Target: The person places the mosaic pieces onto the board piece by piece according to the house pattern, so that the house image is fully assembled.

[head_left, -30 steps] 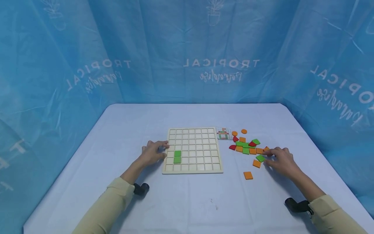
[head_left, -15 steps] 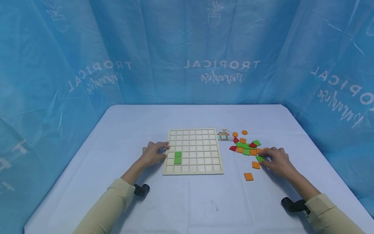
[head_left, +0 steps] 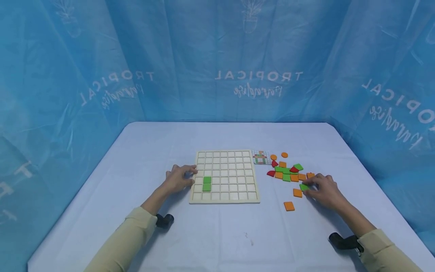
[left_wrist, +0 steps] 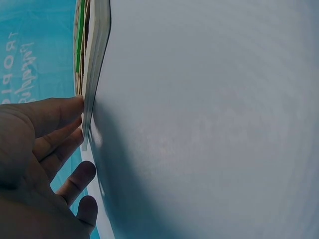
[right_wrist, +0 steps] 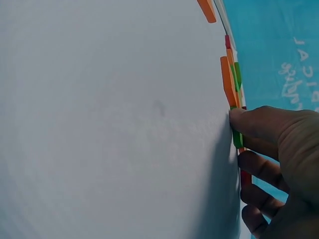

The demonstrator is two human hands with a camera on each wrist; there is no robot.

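Observation:
A cream grid board (head_left: 227, 200) lies flat on the table, with two green square tiles (head_left: 207, 183) set one above the other in its left part. My left hand (head_left: 178, 178) rests its thumb and fingertips against the board's left edge; the left wrist view shows the thumb (left_wrist: 60, 110) touching that edge. At the right, my right hand (head_left: 323, 190) pinches a green square tile (head_left: 304, 187) between thumb and fingers, low by the table. Orange square tiles (head_left: 297, 193) lie close to these fingertips. The right wrist view shows the pinched tile's edge (right_wrist: 238, 138) beside the thumb.
A small pattern card (head_left: 261, 157) touches the board's right side. Beyond it lie orange round pieces (head_left: 284, 155), red quarter-round pieces (head_left: 270, 173), and several green and orange squares, some overlapping. One orange square (head_left: 289, 206) lies apart, nearer the front. Blue curtains surround the white table.
My right hand has shifted slightly left and nearer, from above the green tile to pinching it, and the tile has turned. One orange tile beside it moved a little. My left hand stays at the board.

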